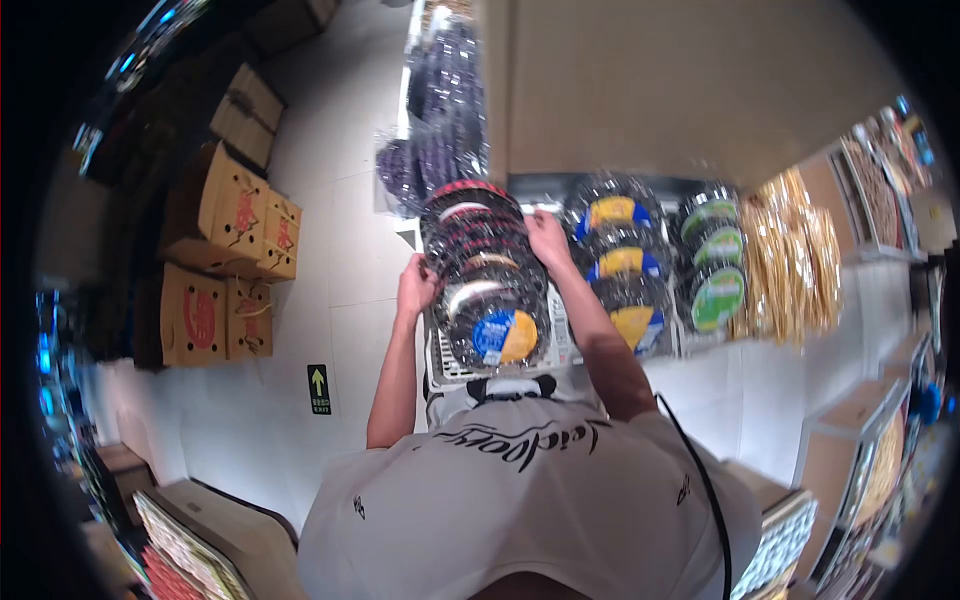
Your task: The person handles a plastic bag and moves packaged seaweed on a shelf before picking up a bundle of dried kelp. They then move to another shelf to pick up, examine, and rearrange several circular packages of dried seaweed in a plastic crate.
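A row of round, dark packages in shiny clear plastic stands overlapping in a white slatted basket. The front package bears a blue and yellow round label; those at the back show red edging. My left hand grips the row's left side, its fingers curled against the wrapping and partly hidden. On the opposite side, farther back, my right hand holds the row's edge with bent fingers. What the packages contain cannot be made out.
To the right stand packs with yellow and blue labels, green-labelled packs and long tan packs. Purple-black bags lie behind the row. A large beige panel rises at the back. Cardboard boxes stand on the left.
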### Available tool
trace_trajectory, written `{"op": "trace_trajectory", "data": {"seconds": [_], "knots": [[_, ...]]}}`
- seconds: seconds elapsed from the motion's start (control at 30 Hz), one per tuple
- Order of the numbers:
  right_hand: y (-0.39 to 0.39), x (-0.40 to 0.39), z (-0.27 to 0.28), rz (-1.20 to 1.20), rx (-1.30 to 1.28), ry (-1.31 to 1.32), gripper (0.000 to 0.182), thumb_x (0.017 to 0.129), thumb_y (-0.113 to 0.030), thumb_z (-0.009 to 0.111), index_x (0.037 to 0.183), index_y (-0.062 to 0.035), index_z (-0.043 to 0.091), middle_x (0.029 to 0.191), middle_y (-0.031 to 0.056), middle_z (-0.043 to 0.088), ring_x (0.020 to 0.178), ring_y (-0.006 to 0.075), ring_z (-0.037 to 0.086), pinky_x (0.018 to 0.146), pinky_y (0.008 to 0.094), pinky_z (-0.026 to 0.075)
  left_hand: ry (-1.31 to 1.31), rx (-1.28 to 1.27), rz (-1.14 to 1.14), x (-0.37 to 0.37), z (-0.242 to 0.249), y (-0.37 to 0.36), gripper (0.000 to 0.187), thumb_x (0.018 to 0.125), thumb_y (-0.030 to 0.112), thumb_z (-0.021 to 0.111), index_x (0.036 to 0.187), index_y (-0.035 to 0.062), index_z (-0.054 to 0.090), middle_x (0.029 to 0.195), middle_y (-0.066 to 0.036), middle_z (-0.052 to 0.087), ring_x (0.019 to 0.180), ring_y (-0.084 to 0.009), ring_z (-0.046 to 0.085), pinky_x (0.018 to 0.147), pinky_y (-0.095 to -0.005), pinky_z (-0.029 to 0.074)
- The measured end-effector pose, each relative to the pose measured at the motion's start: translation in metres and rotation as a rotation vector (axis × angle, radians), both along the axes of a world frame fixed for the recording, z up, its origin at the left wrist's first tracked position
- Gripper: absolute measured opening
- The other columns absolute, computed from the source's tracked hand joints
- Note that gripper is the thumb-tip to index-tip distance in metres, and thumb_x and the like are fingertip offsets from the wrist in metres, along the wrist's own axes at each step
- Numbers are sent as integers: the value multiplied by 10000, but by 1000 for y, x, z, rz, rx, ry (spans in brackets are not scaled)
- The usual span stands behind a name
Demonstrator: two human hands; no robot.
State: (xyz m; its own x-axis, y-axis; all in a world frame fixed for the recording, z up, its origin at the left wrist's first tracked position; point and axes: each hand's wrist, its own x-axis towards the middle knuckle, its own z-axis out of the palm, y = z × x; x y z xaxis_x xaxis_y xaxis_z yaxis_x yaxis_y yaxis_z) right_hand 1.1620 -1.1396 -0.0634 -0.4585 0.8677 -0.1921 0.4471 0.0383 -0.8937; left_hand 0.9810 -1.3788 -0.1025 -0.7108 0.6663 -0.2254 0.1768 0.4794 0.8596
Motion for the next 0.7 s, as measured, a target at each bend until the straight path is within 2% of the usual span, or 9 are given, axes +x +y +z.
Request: {"op": "trace_trajectory", "data": {"seconds": [0.1, 0.17, 0.23, 0.37, 0.4, 0.5, 0.63, 0.67, 0.7], "knots": [[-24, 35, 75, 93, 280, -79, 460, 939, -307, 629, 1285, -6, 592, 1200, 243, 656, 1145, 399, 615, 1013, 434, 462, 48, -102, 0, 12, 34, 5, 387, 898, -7, 628, 1266, 32, 514, 811, -76, 689, 719, -128, 634, 645, -291, 516], [-36, 67, 109, 156, 279, 71, 391, 916, -284, 674, 1209, -28, 643, 1173, 207, 673, 1065, 360, 658, 946, 415, 508, 84, -35, -27, 0, 7, -1, 439, 910, 31, 652, 1322, 22, 500, 848, -97, 712, 728, -137, 644, 654, -305, 522], [-41, 100, 127, 49, 217, 299, 285, 897, -230, 708, 1118, -51, 690, 1102, 155, 700, 919, 268, 702, 792, 352, 559, 96, -36, 7, 7, 22, -4, 464, 914, 69, 674, 1339, 14, 499, 889, -120, 725, 765, -150, 666, 668, -309, 527], [-29, 194, 157, -241, 425, 186, 256, 900, -208, 704, 1096, -43, 698, 1054, 138, 716, 910, 263, 704, 803, 337, 544, 333, -140, 28, 18, 49, -13, 443, 928, 99, 659, 1331, -2, 507, 1037, -161, 722, 842, -198, 708, 764, -327, 559], [-18, 217, 147, -290, 445, 154, 289, 889, -225, 723, 1110, -41, 696, 1099, 135, 705, 958, 257, 692, 837, 341, 533, 299, -102, 63, 26, 58, -14, 369, 924, 104, 628, 1272, 3, 560, 1114, -149, 716, 953, -255, 703, 821, -383, 560], [-3, 276, 114, -315, 357, 59, 475, 839, -278, 785, 1217, -26, 646, 1236, 150, 649, 1119, 263, 632, 953, 356, 487, 385, 65, 95, 57, 84, -12, 347, 923, 99, 628, 1251, 1, 573, 1159, -153, 688, 1002, -251, 685, 806, -370, 558], [0, 318, 61, -124, 153, 44, 855, 747, -347, 866, 1418, 8, 474, 1378, 209, 547, 1311, 302, 507, 1096, 382, 398, 375, 171, 25, 108, 119, -1, 295, 934, 94, 635, 1208, -6, 590, 1123, -123, 680, 971, -219, 673, 789, -325, 544], [-4, 324, 58, -31, 240, -112, 1025, 695, -351, 900, 1485, 26, 366, 1407, 242, 511, 1342, 323, 479, 1132, 392, 365, 370, 206, -6, 117, 118, 1, 275, 944, 97, 637, 1198, 0, 596, 1095, -112, 678, 958, -200, 668, 786, -323, 542], [-3, 325, 48, -22, 190, -45, 1022, 697, -329, 902, 1490, 23, 362, 1428, 228, 493, 1355, 301, 461, 1135, 386, 358, 391, 209, -60, 126, 119, 4, 269, 943, 86, 641, 1198, 10, 599, 1100, -114, 676, 960, -196, 667, 778, -322, 543]]}}
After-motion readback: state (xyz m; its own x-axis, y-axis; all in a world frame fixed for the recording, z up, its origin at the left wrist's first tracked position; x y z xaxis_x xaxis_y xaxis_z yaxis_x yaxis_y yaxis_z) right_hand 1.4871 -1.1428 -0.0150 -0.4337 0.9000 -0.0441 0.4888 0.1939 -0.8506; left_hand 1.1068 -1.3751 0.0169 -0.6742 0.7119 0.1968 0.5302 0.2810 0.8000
